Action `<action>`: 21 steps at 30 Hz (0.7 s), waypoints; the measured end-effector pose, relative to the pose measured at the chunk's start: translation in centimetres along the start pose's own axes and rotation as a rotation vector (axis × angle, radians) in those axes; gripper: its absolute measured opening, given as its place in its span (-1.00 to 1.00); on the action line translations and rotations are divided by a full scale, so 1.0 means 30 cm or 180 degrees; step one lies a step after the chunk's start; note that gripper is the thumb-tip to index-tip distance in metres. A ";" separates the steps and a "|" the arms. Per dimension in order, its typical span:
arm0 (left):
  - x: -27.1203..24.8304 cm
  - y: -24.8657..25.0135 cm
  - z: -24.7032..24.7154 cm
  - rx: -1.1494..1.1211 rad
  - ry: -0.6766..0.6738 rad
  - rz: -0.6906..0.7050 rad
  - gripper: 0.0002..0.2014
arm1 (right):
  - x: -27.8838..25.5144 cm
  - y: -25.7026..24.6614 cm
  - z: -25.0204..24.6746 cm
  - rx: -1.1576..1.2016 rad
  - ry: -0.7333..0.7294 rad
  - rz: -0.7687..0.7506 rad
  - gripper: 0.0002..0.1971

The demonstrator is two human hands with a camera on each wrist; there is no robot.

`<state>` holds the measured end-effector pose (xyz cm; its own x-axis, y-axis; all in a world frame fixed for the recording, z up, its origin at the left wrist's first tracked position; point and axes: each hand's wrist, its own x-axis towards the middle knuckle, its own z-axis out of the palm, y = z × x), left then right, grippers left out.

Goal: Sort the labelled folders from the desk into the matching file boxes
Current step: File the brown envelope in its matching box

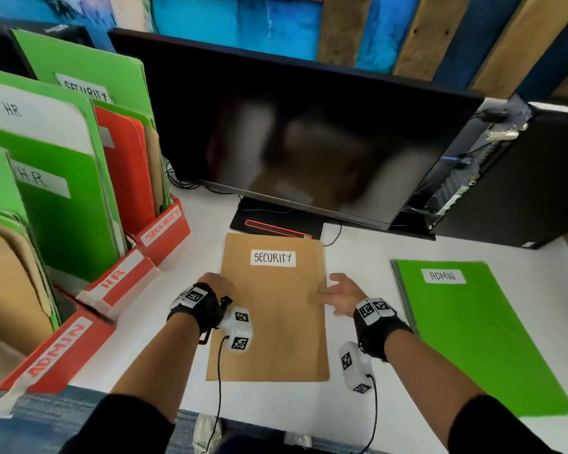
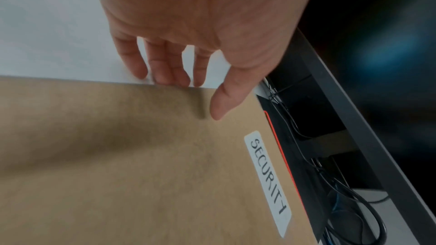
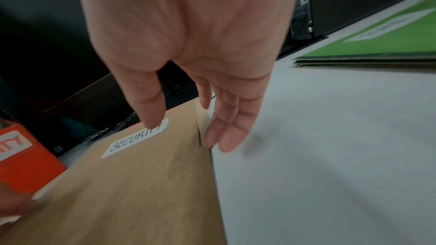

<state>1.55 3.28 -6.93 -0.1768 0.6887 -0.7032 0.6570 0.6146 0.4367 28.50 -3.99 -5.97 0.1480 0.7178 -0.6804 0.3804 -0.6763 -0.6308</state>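
A brown folder (image 1: pixel 273 322) labelled SECURITY lies flat on the white desk (image 1: pixel 368 273), just in front of me. My left hand (image 1: pixel 215 283) is at its left edge: in the left wrist view the fingertips (image 2: pixel 165 79) touch that edge and the thumb hovers over the cover (image 2: pixel 141 174). My right hand (image 1: pixel 336 291) is at the right edge, fingertips (image 3: pixel 212 139) against it and thumb above the label. Neither hand grips the folder. Red file boxes stand at left: SECURITY (image 1: pixel 163 229), HR (image 1: pixel 118 280), ADMIN (image 1: pixel 56 352).
A green folder (image 1: pixel 473 339) labelled ADMIN tops a small stack at the right of the desk. A dark monitor (image 1: pixel 309 132) with its base (image 1: pixel 276 224) stands right behind the brown folder. A black computer tower (image 1: pixel 522 178) stands at the back right.
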 end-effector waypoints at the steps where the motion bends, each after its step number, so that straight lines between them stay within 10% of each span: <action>1: -0.001 -0.019 -0.009 0.0128 0.0002 0.0011 -0.63 | 0.003 0.003 0.002 0.0097 0.0003 0.0027 -0.26; 12: -0.095 -0.048 -0.127 0.0630 0.0283 0.0177 -0.80 | -0.020 -0.069 0.103 -0.0131 -0.0173 -0.0549 -0.74; 21: -0.229 -0.003 -0.233 -0.0428 0.0929 0.0574 -0.69 | -0.098 -0.237 0.078 0.0535 0.0181 -0.1582 -0.73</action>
<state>-2.41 1.18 1.79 -0.2814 0.8594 -0.4270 0.5978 0.5051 0.6226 23.22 -1.69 -0.35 0.0381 0.9634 -0.2655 0.2662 -0.2659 -0.9265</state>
